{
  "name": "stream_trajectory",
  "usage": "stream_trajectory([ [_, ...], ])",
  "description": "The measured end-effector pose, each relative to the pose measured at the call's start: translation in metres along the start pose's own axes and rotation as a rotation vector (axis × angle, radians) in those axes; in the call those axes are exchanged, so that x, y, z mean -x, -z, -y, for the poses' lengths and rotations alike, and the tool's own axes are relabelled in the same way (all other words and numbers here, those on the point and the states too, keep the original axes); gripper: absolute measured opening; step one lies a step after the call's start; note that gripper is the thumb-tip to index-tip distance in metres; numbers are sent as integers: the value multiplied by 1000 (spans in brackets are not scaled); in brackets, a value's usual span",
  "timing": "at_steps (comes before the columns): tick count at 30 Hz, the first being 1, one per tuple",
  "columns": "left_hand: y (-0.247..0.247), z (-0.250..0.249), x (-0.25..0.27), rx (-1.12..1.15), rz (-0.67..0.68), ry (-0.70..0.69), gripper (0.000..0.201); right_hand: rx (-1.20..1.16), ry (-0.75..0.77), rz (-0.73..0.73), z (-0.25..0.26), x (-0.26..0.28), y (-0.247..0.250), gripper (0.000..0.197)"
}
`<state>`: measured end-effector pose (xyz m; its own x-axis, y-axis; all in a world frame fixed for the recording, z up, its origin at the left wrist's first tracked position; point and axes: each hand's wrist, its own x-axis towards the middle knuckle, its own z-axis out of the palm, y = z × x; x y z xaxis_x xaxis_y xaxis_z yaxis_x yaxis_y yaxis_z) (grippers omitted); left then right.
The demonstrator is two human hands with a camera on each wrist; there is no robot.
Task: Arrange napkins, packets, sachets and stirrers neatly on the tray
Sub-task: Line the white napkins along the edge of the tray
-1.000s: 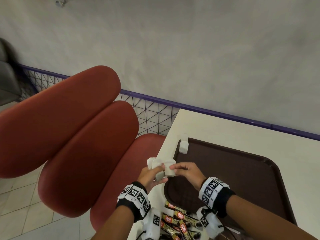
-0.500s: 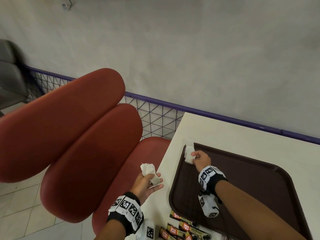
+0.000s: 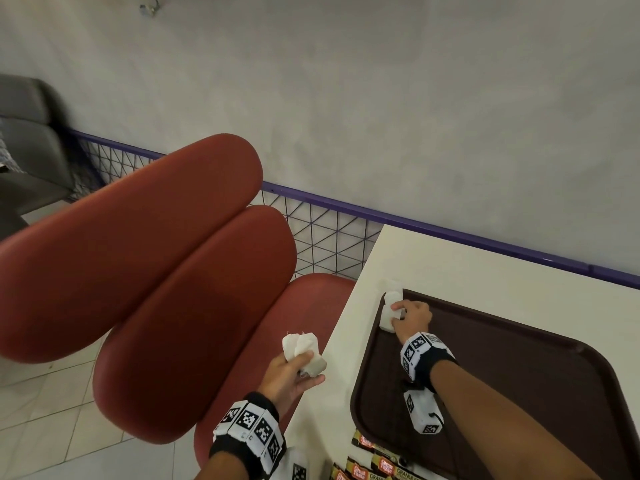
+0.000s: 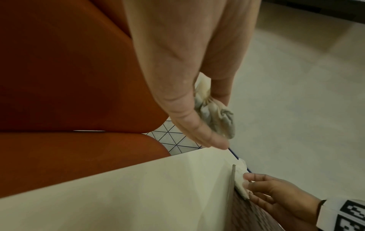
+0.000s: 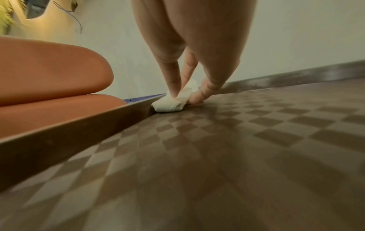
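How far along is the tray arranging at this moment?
Early. Done: white sachets sit in the tray's far left corner. In hand: right hand places another there; left hand holds several more. Left: those, plus packets at the near edge.

One brown tray (image 3: 519, 358) lies on one bench (image 3: 467, 265). About three white sachets (image 3: 304, 351) are in the left hand (image 3: 287, 379), about two white sachets in the tray corner (image 3: 389, 306) are under the right hand (image 3: 412, 317). Several coffee packets (image 3: 377, 462) show, number unclear.

Dim, soft light; blurred wrist views
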<state>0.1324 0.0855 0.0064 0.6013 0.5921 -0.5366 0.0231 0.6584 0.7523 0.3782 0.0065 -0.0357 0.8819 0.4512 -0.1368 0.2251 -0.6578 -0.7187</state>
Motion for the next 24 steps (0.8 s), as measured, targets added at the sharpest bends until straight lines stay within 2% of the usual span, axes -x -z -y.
stream_trajectory([
  [2,0,0,0,-7,-2,-4,26,-17,-19,1,2,-4,2,25],
  [6,0,-1,2,-19,-2,-4,21,-7,-67,94,2,-12,-1,28],
  [17,0,0,3,-36,-3,-12,30,-91,-68,24,3,-11,-3,36],
  [24,1,1,5,-34,-7,-23,29,-162,-124,69,0,-11,0,39],
])
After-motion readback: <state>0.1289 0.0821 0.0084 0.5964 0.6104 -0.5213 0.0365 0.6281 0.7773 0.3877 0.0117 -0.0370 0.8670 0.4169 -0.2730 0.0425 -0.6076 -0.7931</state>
